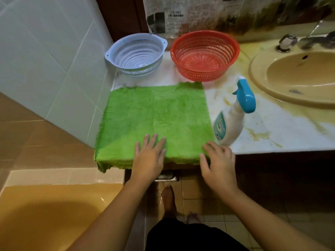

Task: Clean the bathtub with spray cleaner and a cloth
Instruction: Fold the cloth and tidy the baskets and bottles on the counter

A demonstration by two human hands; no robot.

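A green fluffy cloth [155, 116] lies spread flat on the marble counter [290, 131], its near edge hanging over the front. My left hand [149, 156] rests flat on the cloth's near edge, fingers apart. My right hand [218, 163] lies palm down at the cloth's near right corner, fingers spread, just below the spray bottle. The white spray bottle [232, 120] with a blue trigger head stands right of the cloth, leaning a little. The yellow bathtub [50, 214] is at the lower left.
A white colander [136, 55] and a red basket [204, 55] stand behind the cloth. A beige sink [297, 77] with a tap [288, 42] is at the right. Tiled wall on the left; a floor drain [166, 176] and my feet are below the counter.
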